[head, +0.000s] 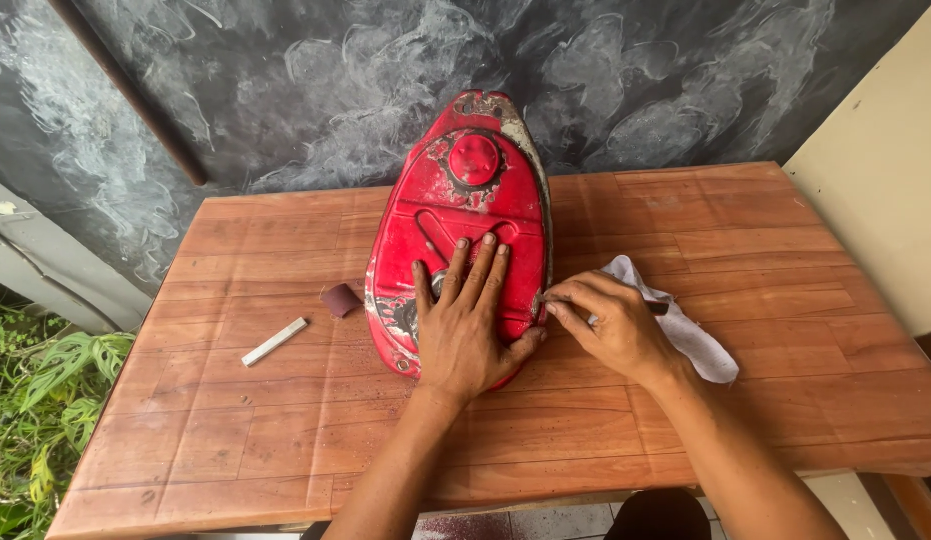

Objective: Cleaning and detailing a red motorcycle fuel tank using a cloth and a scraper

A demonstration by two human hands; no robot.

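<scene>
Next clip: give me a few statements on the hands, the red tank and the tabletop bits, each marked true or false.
1. The left hand lies flat on the red fuel tank. True.
2. The right hand rests on the white stick. False: it works at the tank's right edge.
3. A white cloth lies under the right hand. True.
4. The tank's cap is missing. False: a red cap is on.
</scene>
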